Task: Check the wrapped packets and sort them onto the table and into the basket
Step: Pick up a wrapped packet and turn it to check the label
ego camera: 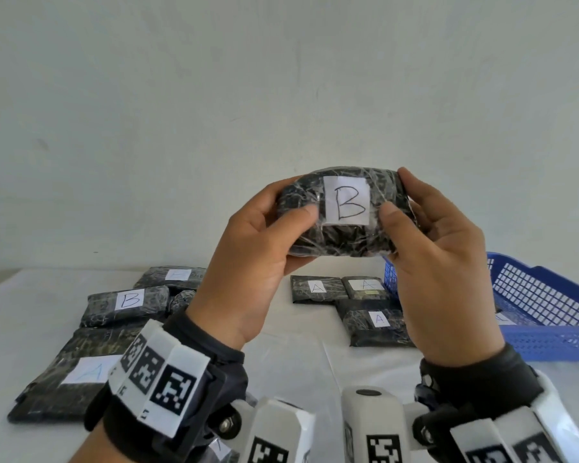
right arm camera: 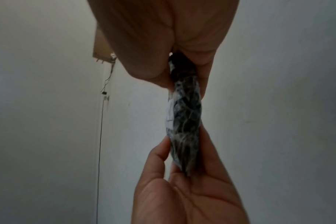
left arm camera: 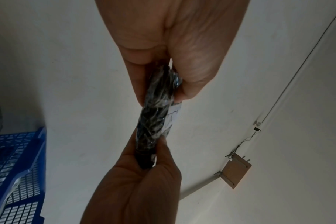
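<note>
I hold a dark wrapped packet (ego camera: 335, 242) with a white label marked B up in front of the wall. My left hand (ego camera: 291, 205) grips its left end, thumb on the front face. My right hand (ego camera: 396, 192) grips the right end the same way. In the left wrist view the packet (left arm camera: 153, 121) shows edge-on between my left hand (left arm camera: 163, 97) above and my right hand below. The right wrist view shows the packet (right arm camera: 186, 121) the same way under my right hand (right arm camera: 182, 86). The blue basket (ego camera: 549, 342) stands on the table at the right.
On the white table (ego camera: 298, 362) lie a packet marked B (ego camera: 127, 305) and a large one marked A (ego camera: 81, 372) at the left. Three packets marked A (ego camera: 380, 320) lie at centre right beside the basket. A labelled packet lies inside the basket (left arm camera: 19, 166).
</note>
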The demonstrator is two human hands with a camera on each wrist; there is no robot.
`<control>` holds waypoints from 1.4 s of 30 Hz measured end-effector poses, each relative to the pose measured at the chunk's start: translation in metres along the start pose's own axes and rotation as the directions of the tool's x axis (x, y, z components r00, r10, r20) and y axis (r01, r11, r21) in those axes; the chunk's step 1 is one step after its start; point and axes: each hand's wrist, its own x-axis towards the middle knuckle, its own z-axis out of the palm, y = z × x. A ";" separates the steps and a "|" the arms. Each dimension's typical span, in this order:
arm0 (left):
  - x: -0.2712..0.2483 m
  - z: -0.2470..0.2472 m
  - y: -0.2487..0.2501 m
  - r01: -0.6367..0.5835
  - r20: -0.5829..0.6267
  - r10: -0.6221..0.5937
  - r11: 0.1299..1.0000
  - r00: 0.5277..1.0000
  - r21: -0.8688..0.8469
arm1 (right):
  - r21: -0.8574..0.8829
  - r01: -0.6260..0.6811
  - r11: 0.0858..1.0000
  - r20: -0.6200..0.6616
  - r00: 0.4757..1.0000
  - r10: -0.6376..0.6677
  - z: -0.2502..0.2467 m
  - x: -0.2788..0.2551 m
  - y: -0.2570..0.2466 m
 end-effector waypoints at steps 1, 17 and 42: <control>0.000 0.000 0.000 0.012 0.005 -0.012 1.000 1.000 -0.005 | 0.037 -0.022 0.999 0.002 1.000 0.022 -0.002 0.001 0.000; 0.002 -0.003 -0.002 0.024 -0.047 -0.023 1.000 0.999 0.011 | -0.107 -0.066 0.992 0.064 0.995 0.074 -0.004 0.001 -0.002; 0.000 -0.006 0.001 -0.015 0.016 0.014 0.997 1.000 0.071 | -0.194 0.007 0.981 0.193 0.981 0.032 -0.004 0.000 -0.006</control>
